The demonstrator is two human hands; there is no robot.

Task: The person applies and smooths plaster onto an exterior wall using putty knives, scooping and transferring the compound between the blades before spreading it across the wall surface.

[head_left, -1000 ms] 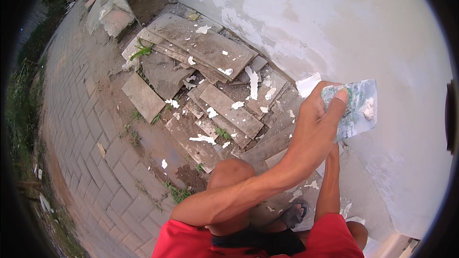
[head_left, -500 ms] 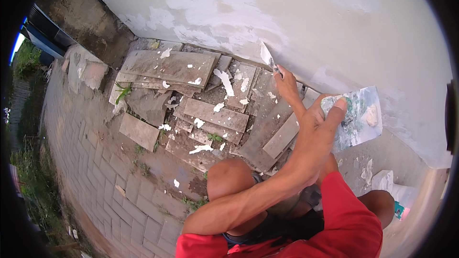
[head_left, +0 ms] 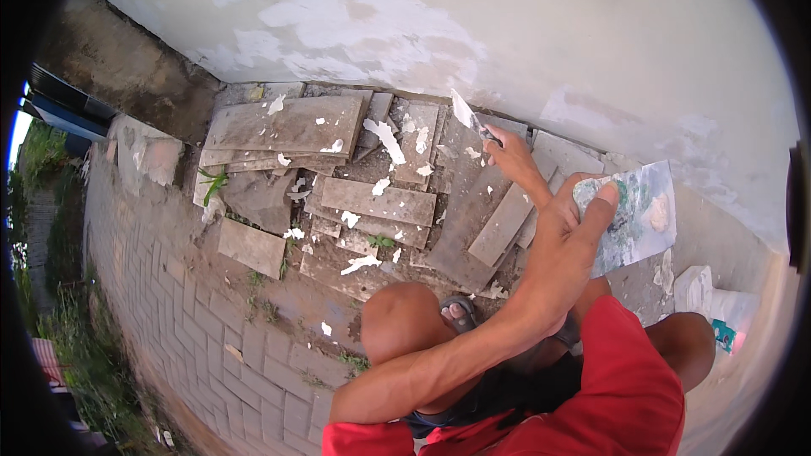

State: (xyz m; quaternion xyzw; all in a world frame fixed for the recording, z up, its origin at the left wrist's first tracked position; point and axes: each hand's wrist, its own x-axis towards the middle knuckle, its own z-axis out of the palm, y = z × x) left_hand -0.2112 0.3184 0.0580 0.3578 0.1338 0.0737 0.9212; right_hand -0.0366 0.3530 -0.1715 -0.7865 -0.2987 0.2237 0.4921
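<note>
My left forearm crosses over the right one. My left hand [head_left: 570, 241] grips a thin, smeared, whitish-green sheet [head_left: 629, 241], its thumb pressed on top. A lump of pale putty [head_left: 656, 214] sits near the sheet's outer edge. Farther ahead, my right hand [head_left: 514, 159] is closed round the handle of a putty knife [head_left: 463, 111]. The white-coated blade points up and left, close to the foot of the wall [head_left: 524, 25]; I cannot tell whether it touches. White patches [head_left: 363, 21] cover parts of this pale wall.
Stacked dusty slabs [head_left: 283, 124] and loose planks [head_left: 378, 201] lie along the wall's foot, littered with white flakes [head_left: 384, 141]. Grey paving [head_left: 198, 312] stretches at left. A white container [head_left: 733, 311] lies at right, beyond my bent knee [head_left: 686, 346].
The view has shifted, with the wall now higher in it. My right hand and the putty knife have come lower and nearer relative to the wall. Both hands keep their holds.
</note>
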